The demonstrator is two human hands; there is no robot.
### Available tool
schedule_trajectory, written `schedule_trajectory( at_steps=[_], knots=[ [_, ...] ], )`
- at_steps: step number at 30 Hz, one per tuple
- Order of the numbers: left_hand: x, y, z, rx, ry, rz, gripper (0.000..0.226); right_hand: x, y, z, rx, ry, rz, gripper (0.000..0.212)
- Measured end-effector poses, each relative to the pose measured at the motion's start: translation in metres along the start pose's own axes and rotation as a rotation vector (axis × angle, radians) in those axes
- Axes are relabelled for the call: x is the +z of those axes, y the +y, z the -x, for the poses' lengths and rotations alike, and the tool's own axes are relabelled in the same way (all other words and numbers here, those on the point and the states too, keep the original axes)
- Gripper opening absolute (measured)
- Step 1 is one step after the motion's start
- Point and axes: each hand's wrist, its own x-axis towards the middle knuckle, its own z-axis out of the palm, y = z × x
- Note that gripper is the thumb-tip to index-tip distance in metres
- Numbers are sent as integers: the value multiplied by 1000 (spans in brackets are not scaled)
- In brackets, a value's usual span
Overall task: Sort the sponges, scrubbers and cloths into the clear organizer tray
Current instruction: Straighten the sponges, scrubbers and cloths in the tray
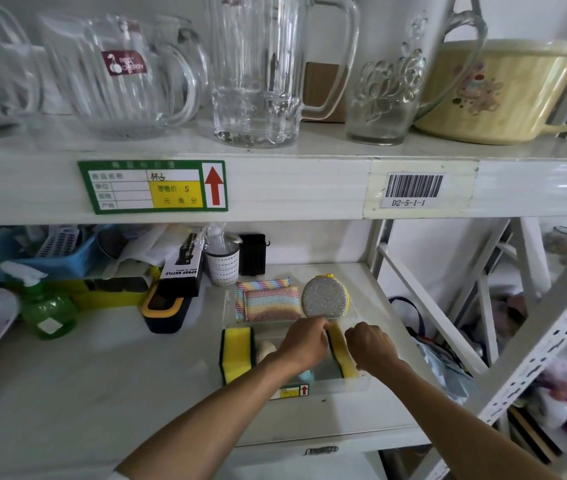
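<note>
A clear organizer tray (358, 384) lies on the lower shelf. Its back part holds striped pastel cloths (270, 301) and a round silver scrubber (323, 297) with a yellow rim. At the tray's front left a yellow sponge with green edges (237, 353) stands on its side, a pale round scrubber (264, 349) beside it. A light blue item (306, 375) peeks out under my wrist. My left hand (304, 342) and my right hand (372, 346) both grip a second yellow sponge (341, 351) standing on edge at the front right.
Left of the tray lie a dark case with a yellow rim (164, 306), a spray bottle box (183, 268), a green bottle (48, 311) and a blue basket (63, 251). A white perforated cup (223, 268) stands behind. Glass jugs (258, 71) fill the upper shelf. White frame posts (431, 299) stand right.
</note>
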Motion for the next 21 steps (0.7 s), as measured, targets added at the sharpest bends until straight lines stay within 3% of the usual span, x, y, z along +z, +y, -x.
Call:
schedule_trajectory(
  at_steps=[4, 8, 14, 21],
  knots=[
    [-2, -8, -1, -3, 11, -24, 35, -6, -2, 1, -29, 118, 71, 34],
    [-22, -24, -6, 16, 143, -41, 30, -16, -20, -3, -153, 252, 111, 31],
    [-77, -59, -21, -59, 378, -121, 35, -13, -68, -21, -410, 147, 29, 28],
    [-114, -100, -42, -269, 241, -216, 58, 3, -105, -46, -409, 77, 103, 43]
  ],
)
